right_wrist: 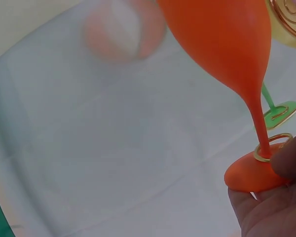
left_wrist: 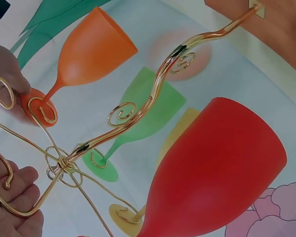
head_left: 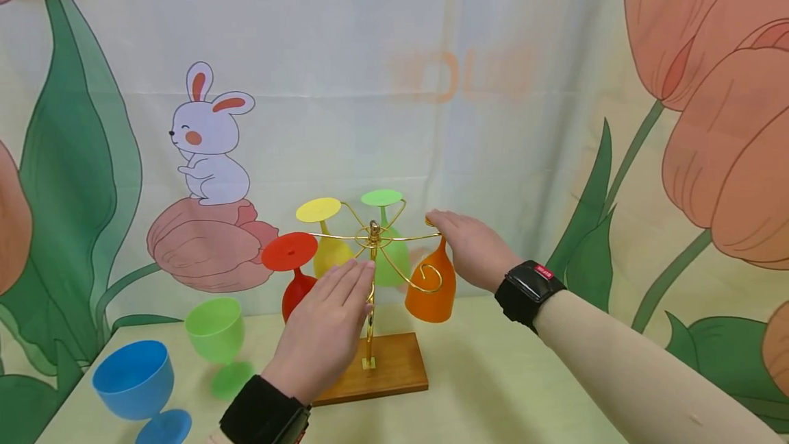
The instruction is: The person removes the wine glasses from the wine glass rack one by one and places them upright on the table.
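Note:
An orange plastic goblet (head_left: pixel 434 305) hangs upside down at the right side of a gold wire rack (head_left: pixel 370 324). My right hand (head_left: pixel 471 249) pinches its round foot, thumb on the stem side and fingers on the other face in the right wrist view, with a gold curl (right_wrist: pixel 274 147) around the stem. My left hand (head_left: pixel 327 327) is at the rack's front, fingers extended side by side in the head view. In the left wrist view its fingers (left_wrist: pixel 19 182) lie against a curved gold arm. A red goblet (head_left: pixel 290 251) hangs upside down beside that hand, partly hidden by it.
Yellow (head_left: pixel 318 210) and green (head_left: pixel 382 197) goblets hang upside down at the rack's back. Upright on the table at left stand a light green goblet (head_left: pixel 216 327) and a blue goblet (head_left: pixel 137 382). The rack has a wooden base (head_left: pixel 403 365). Behind hangs a printed curtain (head_left: pixel 333 74).

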